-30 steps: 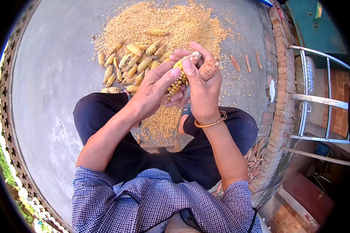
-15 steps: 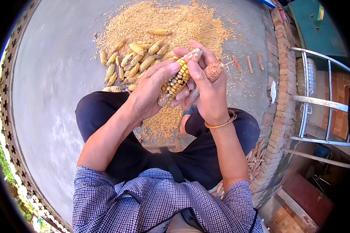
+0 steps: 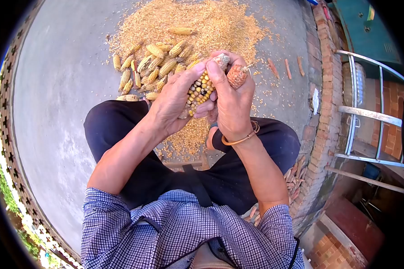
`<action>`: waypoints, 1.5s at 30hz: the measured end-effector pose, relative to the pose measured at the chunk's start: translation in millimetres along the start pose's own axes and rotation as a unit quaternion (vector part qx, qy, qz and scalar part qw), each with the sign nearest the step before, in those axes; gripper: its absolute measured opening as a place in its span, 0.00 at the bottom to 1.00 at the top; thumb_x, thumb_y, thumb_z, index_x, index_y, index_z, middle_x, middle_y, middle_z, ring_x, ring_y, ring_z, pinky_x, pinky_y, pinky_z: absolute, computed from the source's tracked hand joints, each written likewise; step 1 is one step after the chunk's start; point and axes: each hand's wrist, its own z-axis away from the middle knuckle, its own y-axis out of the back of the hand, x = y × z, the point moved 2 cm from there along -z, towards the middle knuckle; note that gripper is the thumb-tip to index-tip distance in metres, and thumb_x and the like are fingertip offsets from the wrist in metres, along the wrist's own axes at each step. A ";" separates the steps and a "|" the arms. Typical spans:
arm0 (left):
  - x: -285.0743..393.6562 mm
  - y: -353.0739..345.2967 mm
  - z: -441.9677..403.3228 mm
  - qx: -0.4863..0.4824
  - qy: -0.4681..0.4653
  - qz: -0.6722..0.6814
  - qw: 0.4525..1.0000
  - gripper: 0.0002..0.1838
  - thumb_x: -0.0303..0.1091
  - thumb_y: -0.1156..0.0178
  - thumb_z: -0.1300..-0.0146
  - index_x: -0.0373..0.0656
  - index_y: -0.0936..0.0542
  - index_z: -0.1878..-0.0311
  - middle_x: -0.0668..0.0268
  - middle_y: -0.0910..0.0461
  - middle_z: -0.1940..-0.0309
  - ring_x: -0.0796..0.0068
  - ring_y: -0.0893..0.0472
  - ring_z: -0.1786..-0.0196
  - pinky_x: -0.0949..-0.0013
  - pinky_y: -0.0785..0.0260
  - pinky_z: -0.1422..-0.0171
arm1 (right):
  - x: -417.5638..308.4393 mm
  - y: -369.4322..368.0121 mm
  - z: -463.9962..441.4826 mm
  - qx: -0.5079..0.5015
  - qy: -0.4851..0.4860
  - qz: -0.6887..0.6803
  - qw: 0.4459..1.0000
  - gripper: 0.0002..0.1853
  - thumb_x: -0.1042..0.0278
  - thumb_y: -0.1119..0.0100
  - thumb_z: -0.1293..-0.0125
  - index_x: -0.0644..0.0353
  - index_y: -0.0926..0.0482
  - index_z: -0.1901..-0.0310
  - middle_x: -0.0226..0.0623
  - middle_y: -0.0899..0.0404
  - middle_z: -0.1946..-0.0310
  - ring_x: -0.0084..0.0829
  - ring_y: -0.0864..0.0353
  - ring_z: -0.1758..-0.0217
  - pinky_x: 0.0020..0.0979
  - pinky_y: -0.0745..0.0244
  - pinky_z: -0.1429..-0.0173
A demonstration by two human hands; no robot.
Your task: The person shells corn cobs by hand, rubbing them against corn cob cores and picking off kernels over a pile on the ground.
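A partly shelled corn cob (image 3: pixel 200 93) with yellow and dark kernels is held between both hands, its bare tip pointing up and right. My left hand (image 3: pixel 173 101) wraps its left side, thumb near the tip. My right hand (image 3: pixel 232 101) presses its thumb by the upper end and also holds a bare reddish cob (image 3: pixel 237 76) against the palm. Beyond the hands lies a pile of unshelled cobs (image 3: pixel 167 67), beside and partly on a wide spread of loose kernels (image 3: pixel 197 18).
Several bare cobs (image 3: pixel 287 69) lie on the concrete at right, near a low brick edge (image 3: pixel 326 89). A metal rail frame (image 3: pixel 369 113) stands beyond it. More bare cobs (image 3: pixel 296 179) are heaped beside my right knee. Loose kernels (image 3: pixel 188 138) lie between my legs.
Both hands have shifted slightly left with the cobs. The left thumb has slid up toward the tip of the yellow cob, and the cob has turned a little in the grip.
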 end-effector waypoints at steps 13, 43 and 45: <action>6.1 3.1 -5.2 -0.055 -0.026 -0.062 0.996 0.18 0.44 0.54 0.23 0.39 0.28 0.44 0.62 0.23 0.62 0.74 0.23 0.69 0.71 0.28 0.69 | -17.4 10.4 -6.4 -0.117 -0.088 -0.033 0.989 0.24 0.68 0.42 0.29 0.68 0.32 0.35 0.41 0.19 0.48 0.16 0.19 0.65 0.18 0.21 0.74; -2.5 1.9 -6.5 0.069 0.026 -0.074 0.995 0.26 0.58 0.56 0.24 0.43 0.22 0.52 0.67 0.22 0.68 0.80 0.27 0.77 0.76 0.34 0.77 | 2.3 -2.9 6.1 0.011 -0.092 0.069 0.993 0.17 0.64 0.39 0.30 0.65 0.26 0.45 0.30 0.21 0.69 0.13 0.28 0.83 0.17 0.27 0.81; -1.7 1.4 -8.1 0.062 0.034 -0.067 0.995 0.28 0.59 0.59 0.24 0.42 0.23 0.51 0.65 0.23 0.68 0.79 0.27 0.76 0.75 0.34 0.76 | -0.5 0.6 0.9 0.011 -0.147 0.038 0.988 0.18 0.64 0.39 0.30 0.65 0.26 0.44 0.32 0.19 0.66 0.13 0.29 0.81 0.18 0.26 0.81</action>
